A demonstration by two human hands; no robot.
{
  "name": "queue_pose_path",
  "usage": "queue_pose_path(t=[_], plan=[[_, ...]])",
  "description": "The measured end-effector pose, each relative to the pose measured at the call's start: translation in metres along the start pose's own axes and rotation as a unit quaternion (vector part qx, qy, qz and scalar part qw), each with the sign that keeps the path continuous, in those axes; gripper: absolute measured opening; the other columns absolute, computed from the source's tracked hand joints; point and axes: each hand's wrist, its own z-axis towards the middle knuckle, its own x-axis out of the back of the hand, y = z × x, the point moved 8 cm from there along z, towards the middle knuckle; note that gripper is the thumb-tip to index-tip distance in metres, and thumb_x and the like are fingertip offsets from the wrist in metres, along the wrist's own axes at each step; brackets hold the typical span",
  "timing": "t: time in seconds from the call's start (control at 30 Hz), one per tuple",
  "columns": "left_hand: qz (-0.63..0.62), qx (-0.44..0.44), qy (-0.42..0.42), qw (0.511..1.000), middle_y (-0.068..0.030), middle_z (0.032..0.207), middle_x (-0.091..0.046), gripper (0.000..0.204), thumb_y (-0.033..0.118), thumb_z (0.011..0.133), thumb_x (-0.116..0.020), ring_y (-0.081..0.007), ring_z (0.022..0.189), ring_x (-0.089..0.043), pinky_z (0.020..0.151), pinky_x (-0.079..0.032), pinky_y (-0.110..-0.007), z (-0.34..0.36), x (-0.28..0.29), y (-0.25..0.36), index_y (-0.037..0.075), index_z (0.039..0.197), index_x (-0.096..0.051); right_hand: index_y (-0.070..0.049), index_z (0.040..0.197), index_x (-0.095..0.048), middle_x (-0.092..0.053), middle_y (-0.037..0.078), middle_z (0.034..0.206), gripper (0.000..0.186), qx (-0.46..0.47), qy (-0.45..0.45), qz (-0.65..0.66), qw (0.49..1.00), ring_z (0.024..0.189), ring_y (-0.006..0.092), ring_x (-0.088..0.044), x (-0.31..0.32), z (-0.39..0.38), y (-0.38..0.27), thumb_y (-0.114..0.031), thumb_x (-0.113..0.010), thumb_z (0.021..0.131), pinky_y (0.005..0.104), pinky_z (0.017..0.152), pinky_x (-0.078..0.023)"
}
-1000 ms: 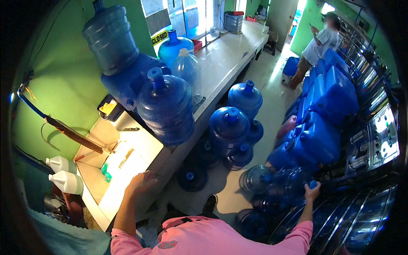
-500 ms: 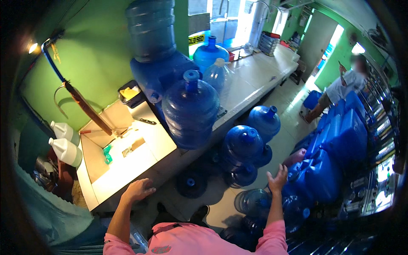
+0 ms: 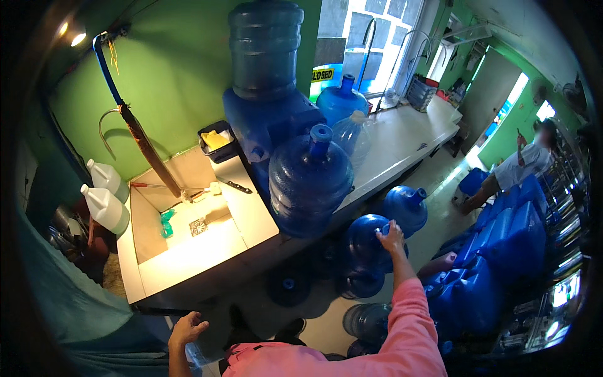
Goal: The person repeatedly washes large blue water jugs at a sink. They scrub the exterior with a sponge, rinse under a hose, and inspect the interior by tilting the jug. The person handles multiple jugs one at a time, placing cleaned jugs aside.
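Observation:
My right hand (image 3: 393,240) reaches out to a round blue water jug (image 3: 362,236) on the floor side of the counter, fingers closed at its neck. That jug rests above another jug (image 3: 360,284). A further blue jug (image 3: 405,210) stands just beyond. My left hand (image 3: 188,328) is low in front of the sink's near edge, fingers loosely bent and apart, holding nothing. Up on the counter, a large wet-looking blue jug (image 3: 309,182) stands right of the lit tiled sink (image 3: 202,276).
A knife (image 3: 239,186) lies on the sink's rim beside a black tub (image 3: 218,141). White plastic bottles (image 3: 105,210) stand at left. Blue containers (image 3: 477,283) line the right side, where another person (image 3: 524,160) stands farther off. A dark jug (image 3: 289,289) sits under the counter.
My right hand has moved forward and left from near the right-hand containers onto the jug's neck. My left hand has dropped lower. The view has shifted, so the scene sits farther right.

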Motion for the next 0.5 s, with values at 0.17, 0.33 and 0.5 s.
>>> queue_pose_path(t=[0.17,0.33,0.5], plan=[[0.003,-0.055,-0.041,0.998,-0.0216,0.111,-0.070,0.061,0.045,0.083,-0.074,-0.0339,0.105,-0.068,0.090,-0.053,-0.041,0.032,-0.012,0.017,0.000,0.124,-0.063,-0.007,0.122,-0.055,-0.060,0.019,0.126,0.060,0.066,0.136,0.095,0.984,0.117,0.0413,-0.058,0.049,-0.070,0.006,-0.038,-0.081,0.078,0.0479,0.094,-0.050],[0.064,-0.166,-0.069,0.982,-0.0194,0.115,-0.070,0.059,0.046,0.087,-0.070,-0.0347,0.109,-0.066,0.094,-0.052,-0.041,0.072,0.002,0.070,0.002,0.124,-0.062,-0.007,0.112,-0.051,-0.061,0.016,0.114,0.051,0.086,0.359,0.186,0.911,0.108,0.0350,-0.059,0.163,-0.149,0.004,-0.033,-0.082,0.081,0.0437,0.093,-0.048],[0.005,-0.248,-0.115,0.962,-0.0200,0.118,-0.069,0.057,0.045,0.090,-0.067,-0.0332,0.111,-0.066,0.096,-0.051,-0.040,0.104,0.016,0.101,0.001,0.127,-0.061,-0.008,0.101,-0.048,-0.060,0.016,0.116,0.031,0.270,0.506,0.082,0.815,0.109,0.0333,-0.058,0.293,-0.248,-0.063,-0.018,-0.075,0.089,0.0465,0.096,-0.046]])
